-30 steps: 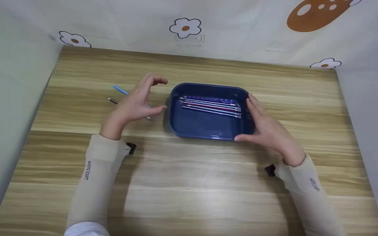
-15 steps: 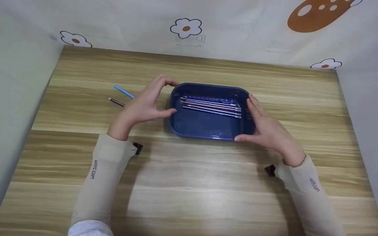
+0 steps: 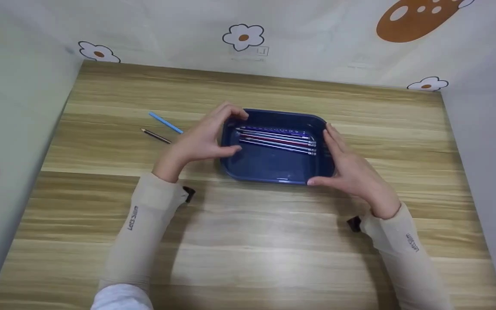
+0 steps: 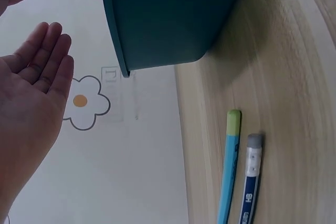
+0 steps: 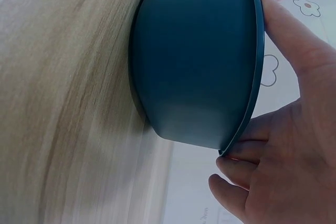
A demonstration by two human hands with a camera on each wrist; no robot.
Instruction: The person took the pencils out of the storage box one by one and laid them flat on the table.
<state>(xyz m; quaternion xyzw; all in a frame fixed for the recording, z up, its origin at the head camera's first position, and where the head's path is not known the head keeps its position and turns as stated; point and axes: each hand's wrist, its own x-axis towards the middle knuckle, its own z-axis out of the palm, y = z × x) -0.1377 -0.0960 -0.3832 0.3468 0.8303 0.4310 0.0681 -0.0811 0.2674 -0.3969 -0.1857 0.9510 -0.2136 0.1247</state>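
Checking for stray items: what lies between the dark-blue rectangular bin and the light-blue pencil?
Bare wood-grain tabletop in the left wrist view; in the head view, the left hand mostly hides it.

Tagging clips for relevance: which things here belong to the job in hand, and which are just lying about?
Likely in the job:
blue box, gripped by the right hand
pencils inside it
left hand, at the box's other end

Apparently lying about:
light-blue pencil and dark pencil, loose on the table
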